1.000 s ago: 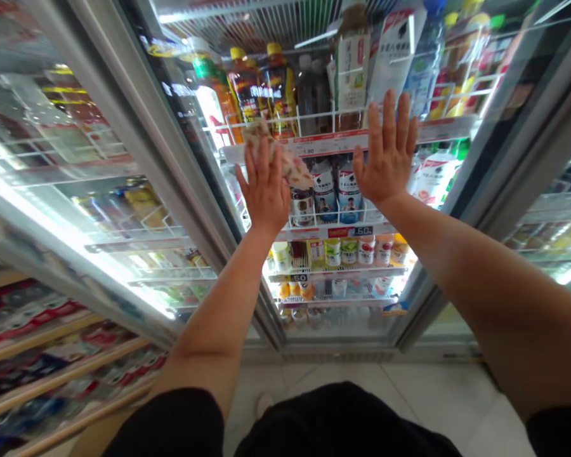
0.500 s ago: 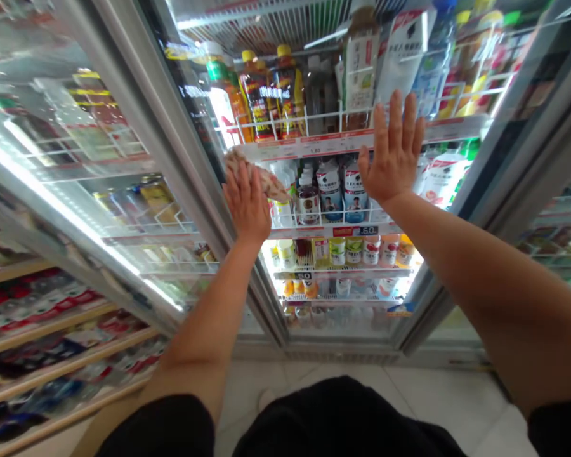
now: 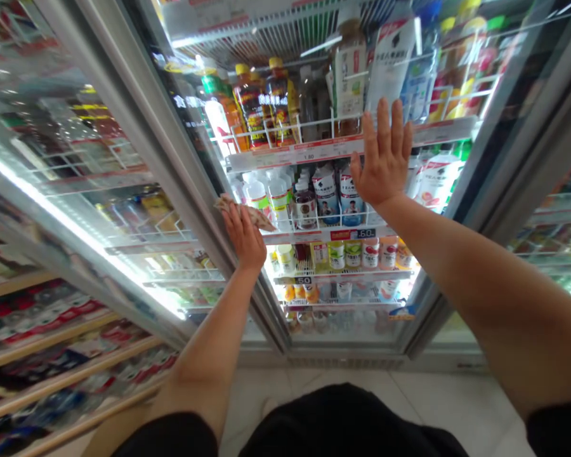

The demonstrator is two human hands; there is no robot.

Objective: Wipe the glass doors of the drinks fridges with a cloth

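My left hand (image 3: pixel 245 238) presses a crumpled, pale patterned cloth (image 3: pixel 250 214) against the glass door (image 3: pixel 266 162), close to its left frame. The fingers lie over the cloth, and its edges stick out above and to the right of them. Farther right, my right hand (image 3: pixel 383 158) rests on the same glass with its palm toward it. Those fingers are stretched out and slightly spread, with nothing in them. Behind the glass, bottles (image 3: pixel 326 193) stand on wire-fronted shelves.
Metal door frames (image 3: pixel 169 152) run down both sides of the glass. A neighbouring cooler with drinks (image 3: pixel 88 120) is at the left, and wooden-edged shelves of packaged goods (image 3: pixel 42 311) stand at the lower left. Below the cooler is a tiled floor (image 3: pixel 309 384).
My left hand has slid down the glass with the cloth, along the left frame. My right hand stays flat on the door, appearing slightly lower and farther left as the view shifts.
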